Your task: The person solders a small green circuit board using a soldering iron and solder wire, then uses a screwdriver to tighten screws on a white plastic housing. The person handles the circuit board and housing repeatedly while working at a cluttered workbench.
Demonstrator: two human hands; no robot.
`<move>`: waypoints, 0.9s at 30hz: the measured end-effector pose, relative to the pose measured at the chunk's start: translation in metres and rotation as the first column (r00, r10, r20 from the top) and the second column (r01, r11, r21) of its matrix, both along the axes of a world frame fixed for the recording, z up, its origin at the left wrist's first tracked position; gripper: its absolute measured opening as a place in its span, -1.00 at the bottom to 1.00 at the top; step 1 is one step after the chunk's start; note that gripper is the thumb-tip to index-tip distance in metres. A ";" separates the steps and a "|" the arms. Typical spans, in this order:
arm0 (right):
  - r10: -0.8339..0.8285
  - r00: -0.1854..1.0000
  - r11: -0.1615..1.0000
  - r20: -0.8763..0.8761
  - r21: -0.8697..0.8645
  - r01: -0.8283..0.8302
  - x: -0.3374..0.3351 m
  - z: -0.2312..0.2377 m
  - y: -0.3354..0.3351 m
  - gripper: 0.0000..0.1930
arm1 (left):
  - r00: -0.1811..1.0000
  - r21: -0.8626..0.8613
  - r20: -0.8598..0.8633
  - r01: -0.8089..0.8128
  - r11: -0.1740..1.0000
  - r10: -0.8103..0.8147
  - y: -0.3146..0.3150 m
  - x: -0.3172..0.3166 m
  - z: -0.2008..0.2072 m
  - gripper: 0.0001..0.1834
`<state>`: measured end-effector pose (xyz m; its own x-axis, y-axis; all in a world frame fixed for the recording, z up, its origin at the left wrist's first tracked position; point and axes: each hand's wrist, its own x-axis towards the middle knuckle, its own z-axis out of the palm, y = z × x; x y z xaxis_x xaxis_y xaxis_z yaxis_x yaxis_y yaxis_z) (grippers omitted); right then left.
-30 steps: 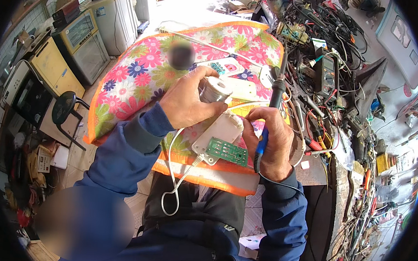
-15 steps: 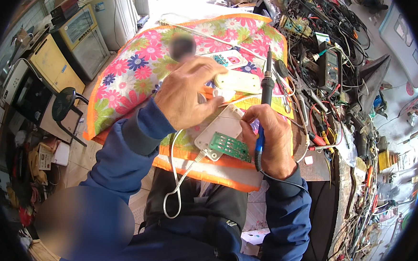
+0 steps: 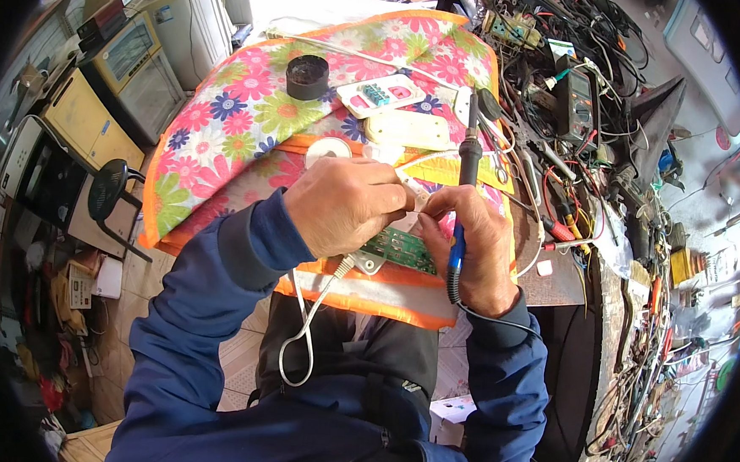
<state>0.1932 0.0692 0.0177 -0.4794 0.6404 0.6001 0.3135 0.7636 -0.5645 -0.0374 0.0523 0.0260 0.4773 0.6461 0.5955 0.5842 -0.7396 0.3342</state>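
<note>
Pinched together at the fingertips, the left hand (image 3: 346, 208) hovers over the green circuit board (image 3: 403, 250); whether anything fine lies between its fingers cannot be told. Just beside it, the right hand (image 3: 475, 250) is closed around a blue-handled soldering iron (image 3: 469, 162), tip pointing up and away, thumb and forefinger also meeting near the left fingertips.

From the left, a floral cloth (image 3: 203, 119) with an orange border covers the work surface. On it stand a round black container (image 3: 307, 77) and, beyond the left hand, a pale spool (image 3: 327, 150). A white cable (image 3: 344, 267) loops down past the cloth's front edge and runs to a white case (image 3: 371, 265), where the board lies partly hidden by the left hand. Farther back sit a white plate (image 3: 380, 94) and a cream cover (image 3: 407, 130). At far right, a multimeter (image 3: 576, 108) rests among tangled leads.
</note>
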 end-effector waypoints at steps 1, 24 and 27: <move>-0.007 1.000 1.000 0.005 0.017 0.007 0.001 -0.002 -0.001 -0.74 | 0.999 0.018 -0.033 0.003 1.000 -0.002 0.001 0.000 -0.002 -0.80; -0.289 0.920 0.947 -0.266 0.061 0.315 0.003 -0.013 -0.039 -0.63 | 0.997 -0.016 0.063 0.035 0.999 -0.034 -0.001 0.004 -0.003 -0.71; -0.272 0.951 0.962 -0.148 -0.017 0.273 -0.001 -0.007 -0.028 -0.71 | 0.994 -0.018 0.079 0.072 0.997 -0.070 0.000 0.002 -0.004 -0.70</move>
<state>0.1922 0.0413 0.0108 -0.1926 0.7320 0.6535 0.4230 0.6628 -0.6178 -0.0350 0.0524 0.0220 0.4751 0.6251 0.6193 0.5022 -0.7705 0.3924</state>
